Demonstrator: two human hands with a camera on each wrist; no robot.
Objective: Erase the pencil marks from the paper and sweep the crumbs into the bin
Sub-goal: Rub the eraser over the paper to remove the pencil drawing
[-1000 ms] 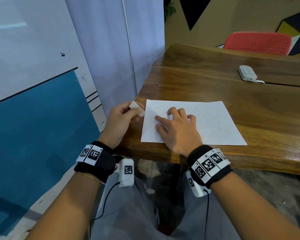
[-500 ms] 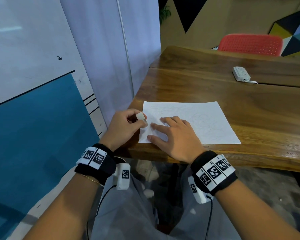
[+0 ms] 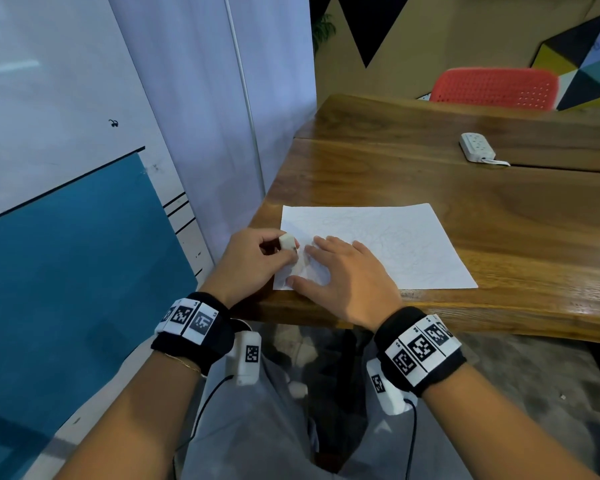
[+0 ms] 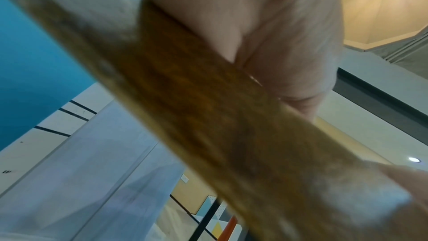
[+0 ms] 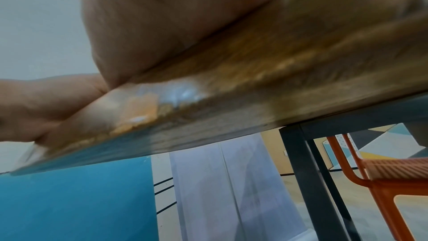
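Wall panelling in white and teal [image 3: 66, 271] fills the left of the head view, with pale curtains [image 3: 205, 116] beside it. Next comes the brown wooden table [image 3: 499, 237], its near-left corner bearing the work. The left hand [image 3: 250, 261] pinches a small white block eraser [image 3: 288, 243] between thumb and fingertips, set against the left edge of the white sheet of paper [image 3: 395, 244]. The right hand [image 3: 343, 278] lies spread and flat on the sheet's near-left part, pinning it. Faint pencil lines show across the sheet.

Judgement: erasing is in hand, at the left margin; much remains. The next move calls for short strokes rightward with the sheet held firm. No bin or crumbs are visible.

The sheet lies flat, long axis left to right along the table's near edge. A white power strip [image 3: 475, 147] and red perforated chair [image 3: 492, 86] sit far right.
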